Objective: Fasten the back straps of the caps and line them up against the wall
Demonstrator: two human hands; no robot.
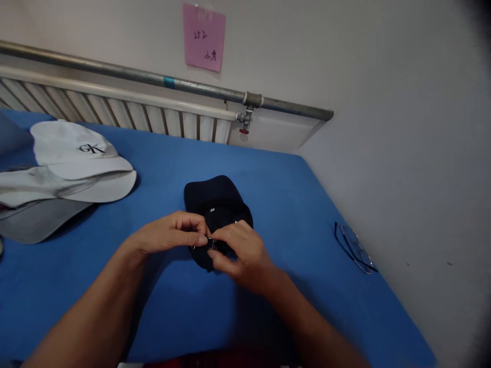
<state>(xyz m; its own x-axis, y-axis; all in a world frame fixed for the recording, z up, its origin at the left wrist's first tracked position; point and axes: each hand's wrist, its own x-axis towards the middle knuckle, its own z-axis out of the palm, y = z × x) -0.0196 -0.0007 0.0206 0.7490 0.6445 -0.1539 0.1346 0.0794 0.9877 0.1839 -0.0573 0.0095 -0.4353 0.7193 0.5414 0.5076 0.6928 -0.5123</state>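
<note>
A dark navy or black cap [215, 191] lies on the blue surface in front of me, its brim pointing away and its inside partly showing. Over its near edge, my left hand [177, 232] pinches the cap's strap near a small shiny buckle [210, 243]. From the right, my right hand [241, 250] grips the same strap between thumb and fingers, close beside the buckle. The fingertips of both hands nearly meet there. Part of the strap and the back of the cap are hidden under my fingers.
At the left, a white cap [76, 148] with black letters rests on other white and grey caps. Eyeglasses [355, 248] lie near the right edge of the blue table [161, 312]. Behind stand a radiator [153, 117] and a metal pipe [115, 69]; a pink note [204, 37] is on the wall.
</note>
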